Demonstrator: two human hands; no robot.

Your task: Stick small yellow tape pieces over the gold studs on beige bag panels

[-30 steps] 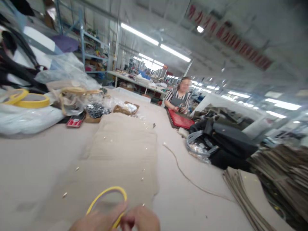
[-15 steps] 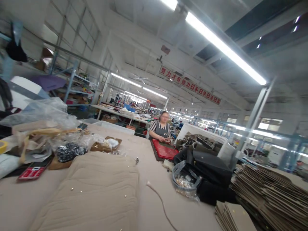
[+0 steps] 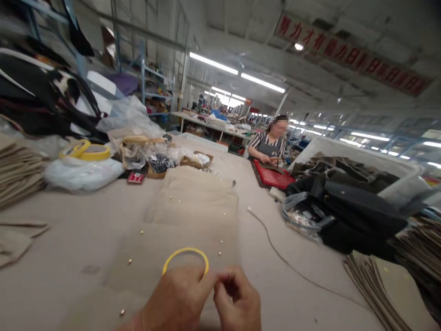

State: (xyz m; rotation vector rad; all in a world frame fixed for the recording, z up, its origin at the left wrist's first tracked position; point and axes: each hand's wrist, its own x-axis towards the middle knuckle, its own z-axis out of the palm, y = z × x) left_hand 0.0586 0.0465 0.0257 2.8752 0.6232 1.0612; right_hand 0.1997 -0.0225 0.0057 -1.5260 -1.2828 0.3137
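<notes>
The view, lifted toward the hall half a second ago, has dropped back to the worktop, so both hands show again at the bottom edge. They are placed much as a second ago, so the work on the roll seems unbroken. The left hand grips the near rim of the yellow tape roll, a thin ring held low over the tan fabric panel. The right hand is curled narrow just beside it; whether it pinches a tape end I cannot tell

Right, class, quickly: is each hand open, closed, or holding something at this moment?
Left hand: closed on the lower edge of the yellow ring.
Right hand: fingers curled beside it; a grip cannot be told.
</notes>
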